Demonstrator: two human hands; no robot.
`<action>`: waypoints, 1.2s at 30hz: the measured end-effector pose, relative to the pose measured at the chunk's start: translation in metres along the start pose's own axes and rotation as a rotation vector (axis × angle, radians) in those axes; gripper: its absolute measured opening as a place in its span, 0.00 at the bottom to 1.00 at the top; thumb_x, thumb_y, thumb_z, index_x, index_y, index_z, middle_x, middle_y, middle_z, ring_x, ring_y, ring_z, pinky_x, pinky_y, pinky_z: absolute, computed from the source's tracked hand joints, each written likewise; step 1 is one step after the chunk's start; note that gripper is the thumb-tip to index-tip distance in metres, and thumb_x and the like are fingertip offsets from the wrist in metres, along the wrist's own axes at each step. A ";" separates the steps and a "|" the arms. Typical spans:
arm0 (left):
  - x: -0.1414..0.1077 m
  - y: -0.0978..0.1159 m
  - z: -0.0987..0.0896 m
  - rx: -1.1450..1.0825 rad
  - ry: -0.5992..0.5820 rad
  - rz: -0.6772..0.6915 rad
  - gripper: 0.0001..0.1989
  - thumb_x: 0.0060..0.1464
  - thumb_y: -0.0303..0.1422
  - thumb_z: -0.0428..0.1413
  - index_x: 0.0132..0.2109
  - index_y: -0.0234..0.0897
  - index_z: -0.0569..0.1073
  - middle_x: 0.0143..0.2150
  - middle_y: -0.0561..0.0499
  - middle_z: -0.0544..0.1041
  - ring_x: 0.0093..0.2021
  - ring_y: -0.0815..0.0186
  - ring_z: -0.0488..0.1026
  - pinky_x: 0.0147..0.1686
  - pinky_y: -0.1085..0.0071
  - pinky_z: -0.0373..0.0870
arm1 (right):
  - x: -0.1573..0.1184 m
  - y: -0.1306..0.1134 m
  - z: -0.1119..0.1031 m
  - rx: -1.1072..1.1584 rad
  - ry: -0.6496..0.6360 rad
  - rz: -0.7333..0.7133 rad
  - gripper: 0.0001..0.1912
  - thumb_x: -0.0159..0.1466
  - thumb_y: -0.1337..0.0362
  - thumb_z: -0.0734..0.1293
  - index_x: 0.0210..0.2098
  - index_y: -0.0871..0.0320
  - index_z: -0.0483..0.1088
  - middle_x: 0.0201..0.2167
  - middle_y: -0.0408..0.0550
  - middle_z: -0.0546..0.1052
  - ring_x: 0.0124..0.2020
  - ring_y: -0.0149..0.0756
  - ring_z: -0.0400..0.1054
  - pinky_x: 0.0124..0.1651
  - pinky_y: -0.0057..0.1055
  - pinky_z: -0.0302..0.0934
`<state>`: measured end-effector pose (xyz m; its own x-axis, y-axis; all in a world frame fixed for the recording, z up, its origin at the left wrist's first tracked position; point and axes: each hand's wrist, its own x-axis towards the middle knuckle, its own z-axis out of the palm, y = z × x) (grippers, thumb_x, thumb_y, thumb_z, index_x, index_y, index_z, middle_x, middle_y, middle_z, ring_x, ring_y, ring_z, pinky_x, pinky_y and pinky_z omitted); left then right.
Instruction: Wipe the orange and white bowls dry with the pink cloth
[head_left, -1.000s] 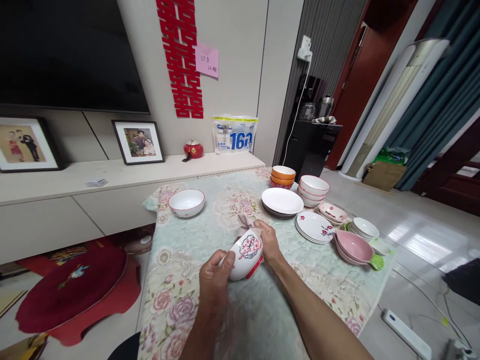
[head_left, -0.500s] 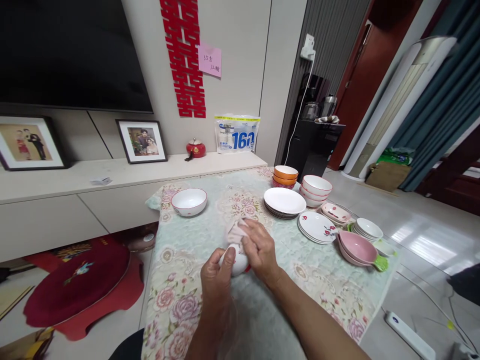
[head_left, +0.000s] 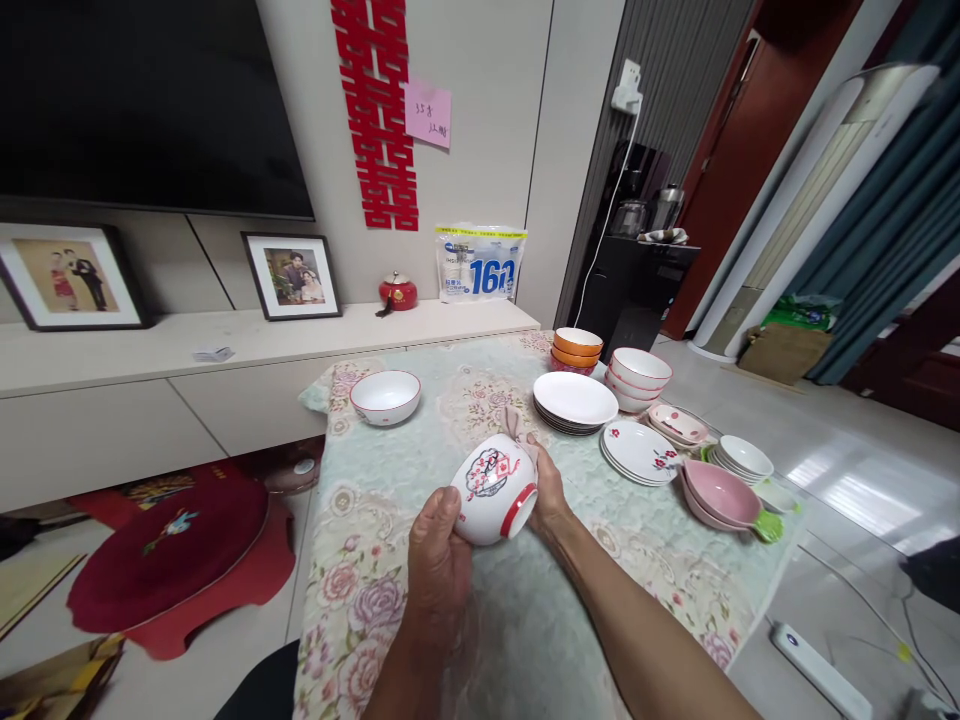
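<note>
Above the tablecloth I hold a white bowl (head_left: 487, 485) tilted on its side, its outer wall and red foot ring turned toward me. A dark blossom picture with a red mark decorates that wall. My left hand (head_left: 437, 545) grips the rim side, thumb on the outside. On the far right side, my right hand (head_left: 547, 485) holds a pale pink cloth (head_left: 513, 424) against the bowl; most of its fingers are hidden behind it. Beyond, to the left, another white bowl (head_left: 385, 398) with a red rim stands upright on the table.
Along the table's right side stand orange bowls (head_left: 576, 347), white bowls (head_left: 640, 370), white plates (head_left: 575, 398), flower-patterned plates (head_left: 637, 450), and pink dishes (head_left: 724, 492) with green handles. A cabinet (head_left: 300, 350) borders the far edge. A red stool (head_left: 180, 560) is at left.
The bowl has been turned so its patterned side and foot ring now show. My right hand has moved from on top of it to its right side, taking the cloth along.
</note>
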<state>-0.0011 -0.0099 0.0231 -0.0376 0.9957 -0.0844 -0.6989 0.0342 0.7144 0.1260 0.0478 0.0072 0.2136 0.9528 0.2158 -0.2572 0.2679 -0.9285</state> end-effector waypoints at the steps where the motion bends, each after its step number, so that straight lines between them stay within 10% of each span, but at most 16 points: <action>1: 0.001 0.000 0.001 -0.026 0.008 -0.009 0.16 0.44 0.43 0.66 0.28 0.37 0.72 0.30 0.52 0.76 0.33 0.64 0.72 0.33 0.70 0.69 | 0.001 0.001 0.003 0.063 -0.015 0.020 0.25 0.66 0.47 0.55 0.43 0.57 0.75 0.34 0.51 0.80 0.41 0.45 0.73 0.46 0.40 0.66; 16: -0.004 0.005 -0.008 0.266 -0.157 -0.090 0.19 0.46 0.45 0.64 0.26 0.37 0.67 0.19 0.57 0.66 0.21 0.72 0.59 0.22 0.75 0.55 | -0.002 -0.029 -0.023 -0.176 -0.066 0.045 0.19 0.58 0.49 0.69 0.23 0.58 0.67 0.18 0.39 0.64 0.20 0.28 0.53 0.24 0.28 0.46; 23: -0.005 0.007 -0.009 0.602 -0.100 0.130 0.18 0.46 0.44 0.63 0.23 0.37 0.67 0.18 0.58 0.63 0.21 0.71 0.58 0.23 0.74 0.56 | -0.015 -0.032 -0.008 -0.567 -0.182 -0.403 0.15 0.68 0.57 0.60 0.38 0.58 0.75 0.36 0.49 0.76 0.38 0.40 0.69 0.41 0.36 0.63; 29: 0.001 0.009 -0.009 0.593 -0.088 0.222 0.16 0.46 0.41 0.63 0.40 0.35 0.79 0.35 0.49 0.80 0.35 0.60 0.73 0.38 0.68 0.68 | -0.036 -0.043 0.013 -0.795 -0.303 -0.786 0.18 0.67 0.67 0.60 0.55 0.55 0.72 0.50 0.54 0.76 0.54 0.45 0.67 0.59 0.48 0.59; 36: -0.005 0.001 -0.013 0.460 -0.119 0.100 0.16 0.49 0.42 0.63 0.26 0.35 0.71 0.20 0.57 0.66 0.24 0.71 0.59 0.26 0.74 0.57 | -0.020 -0.033 -0.002 -0.588 -0.181 -0.524 0.15 0.68 0.60 0.60 0.46 0.57 0.76 0.44 0.52 0.78 0.47 0.43 0.70 0.51 0.39 0.62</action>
<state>-0.0110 -0.0158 0.0150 0.0120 0.9981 0.0608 -0.3071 -0.0542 0.9501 0.1324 0.0198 0.0324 -0.0002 0.7457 0.6662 0.3827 0.6156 -0.6889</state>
